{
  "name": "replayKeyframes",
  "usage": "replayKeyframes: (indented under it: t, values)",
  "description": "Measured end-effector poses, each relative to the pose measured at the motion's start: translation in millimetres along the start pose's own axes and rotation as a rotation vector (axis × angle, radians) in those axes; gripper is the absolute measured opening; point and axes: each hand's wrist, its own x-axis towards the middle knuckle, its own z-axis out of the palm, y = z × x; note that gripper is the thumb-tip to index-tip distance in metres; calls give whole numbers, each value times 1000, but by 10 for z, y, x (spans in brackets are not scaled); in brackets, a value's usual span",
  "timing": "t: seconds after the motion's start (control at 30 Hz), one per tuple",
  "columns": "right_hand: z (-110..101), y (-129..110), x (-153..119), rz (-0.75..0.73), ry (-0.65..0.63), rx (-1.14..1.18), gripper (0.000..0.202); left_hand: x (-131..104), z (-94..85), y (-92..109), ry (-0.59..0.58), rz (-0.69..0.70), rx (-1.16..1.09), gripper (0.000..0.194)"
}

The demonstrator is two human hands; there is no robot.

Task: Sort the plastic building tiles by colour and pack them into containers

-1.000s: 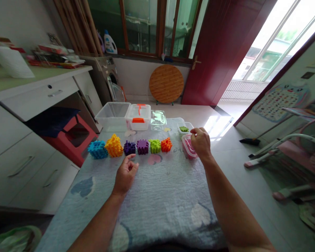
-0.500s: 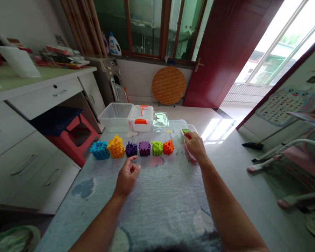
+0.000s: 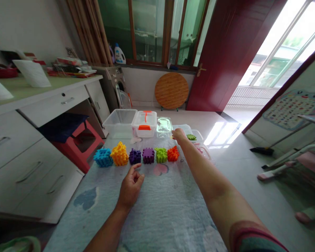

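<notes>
Several toy cubes stand in a row on the cloth-covered table: blue, yellow, dark purple, purple, lime green and orange. My left hand rests just in front of the dark purple cube, fingers loosely curled and apart, holding nothing. My right hand reaches past the orange cube to the clear containers at the back; its fingers are pinched, and what they hold, if anything, is hidden. A green piece lies in a clear container right of that hand.
An open clear bin, a lidded box with orange latches and a clear lid or tray stand along the table's back. A red stool is at the left. Chair legs and a broom are at the right.
My right hand has moved left and away from the container with the green piece, baring it. My left hand has stayed near the dark purple cube. The view has shifted slightly.
</notes>
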Motion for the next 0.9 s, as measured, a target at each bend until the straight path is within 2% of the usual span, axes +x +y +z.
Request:
replayKeyframes:
  t: [0.1,0.27,0.37,0.47,0.57,0.7,0.83,0.9]
  values:
    - [63,-16,57,99,-9,82,38,-3,-1,-6,-5,3,-4,48]
    - [177,-54,120,166,7,229,37,-7,-3,-41,-20,13,9,47]
    - [217,-80,116,143,36,316,34,-3,-2,-54,-28,22,20,47]
    - [175,-115,62,68,94,385,20,3,4,-47,-29,28,15,47]
    - [30,-164,-55,-20,154,437,18,7,9,-40,-31,30,7,47]
    - [-291,-193,-356,-139,177,510,19,8,5,-52,-45,41,-22,46]
    - [-661,-85,-819,-314,25,619,20,10,-17,-46,-51,37,-104,45]
    - [-817,27,-1066,-333,-80,628,21,3,-34,-28,-58,33,-177,44]
